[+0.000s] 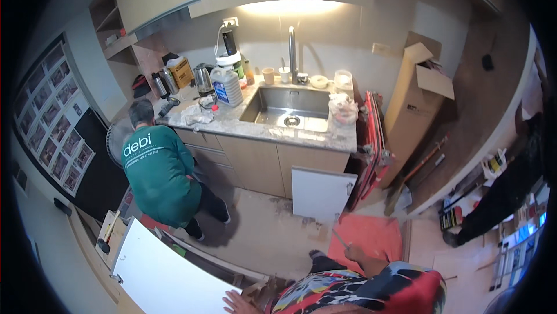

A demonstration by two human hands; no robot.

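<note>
My left hand (235,302) lies with fingers spread on the lower right edge of a white cabinet door (168,273). A metal hinge (116,278) shows at that door's left edge. In my right hand (356,253) is a thin grey rod-like tool (340,238), pointing up and left; its exact kind cannot be made out. Below this hand is a reddish-orange sheet (371,233) on the floor. A second white door (320,193) with a hinge leans against the lower cabinets in front of me.
A person in a green shirt (154,169) bends by the counter's left end, near a fan (116,140). The counter (272,133) holds a sink (290,102), a jug (226,86) and kettle (203,79). Red folded frames (372,146) and a tall carton (415,105) stand right. A mallet (107,236) lies left.
</note>
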